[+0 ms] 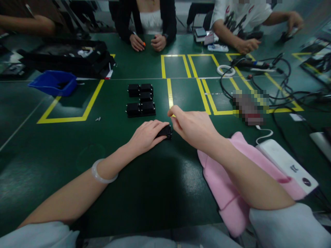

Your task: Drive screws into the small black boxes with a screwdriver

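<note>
My left hand is closed around a small black block-shaped part on the green table, and covers most of it. Metal-looking bits show at the part's right end. Just right of that end, my right hand is curled with thumb and forefinger together. Anything it pinches is hidden or too small to name. Beyond my hands sit several similar black blocks with shiny ends, grouped close together. A few tiny metal pieces, possibly screws, lie to the left.
A blue bin and black trays stand at the left. Pink cloth and a white power bank lie by my right forearm. Black cables and a white ring are farther right. Co-workers' hands rest across the table.
</note>
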Demonstrator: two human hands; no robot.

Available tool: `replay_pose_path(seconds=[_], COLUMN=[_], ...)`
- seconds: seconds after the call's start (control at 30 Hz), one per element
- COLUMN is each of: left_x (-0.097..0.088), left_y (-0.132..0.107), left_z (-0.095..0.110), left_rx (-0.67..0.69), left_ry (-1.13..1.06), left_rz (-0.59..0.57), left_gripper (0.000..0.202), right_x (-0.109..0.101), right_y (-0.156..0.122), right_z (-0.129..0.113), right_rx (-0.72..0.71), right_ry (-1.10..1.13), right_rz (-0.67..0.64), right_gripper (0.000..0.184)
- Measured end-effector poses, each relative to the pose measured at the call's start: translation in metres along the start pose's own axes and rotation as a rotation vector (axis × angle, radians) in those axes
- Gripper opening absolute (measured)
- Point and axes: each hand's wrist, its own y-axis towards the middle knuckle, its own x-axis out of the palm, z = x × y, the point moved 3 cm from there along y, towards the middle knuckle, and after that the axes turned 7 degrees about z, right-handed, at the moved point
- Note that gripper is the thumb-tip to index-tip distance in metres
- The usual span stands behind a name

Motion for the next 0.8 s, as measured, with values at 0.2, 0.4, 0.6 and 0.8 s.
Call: replay_pose_path(seconds=[0.2, 0.4, 0.6, 0.8], left_x=[0.0014, 0.0017, 0.0017, 0.0007], left_y=[0.0001, -0.0002, -0.0004, 0.0005], left_z=[0.0001, 0.0, 0.0001, 0.0008], left_rx=[0.006, -0.001, 0.01, 0.001], left_ry=[0.021, 0.001, 0.009, 0.006], left_rz=[0.007, 0.005, 0.014, 0.0], left_gripper=[0.043, 0.042, 0.043, 0.042], right_x=[0.0006, 0.0019, 0.0006, 0.0001], right_y=[0.0004, 0.0004, 0.0001, 0.0], right_z=[-0.0007, -0.0012, -0.0008, -0.0004], right_rx=[0.027, 0.018, -0.007, 0.014], right_ry=[-0.034, 0.026, -0.014, 0.038], right_rz=[0.007, 0.0, 0.001, -0.02], right_gripper=[0.034, 0.033, 0.036, 0.031])
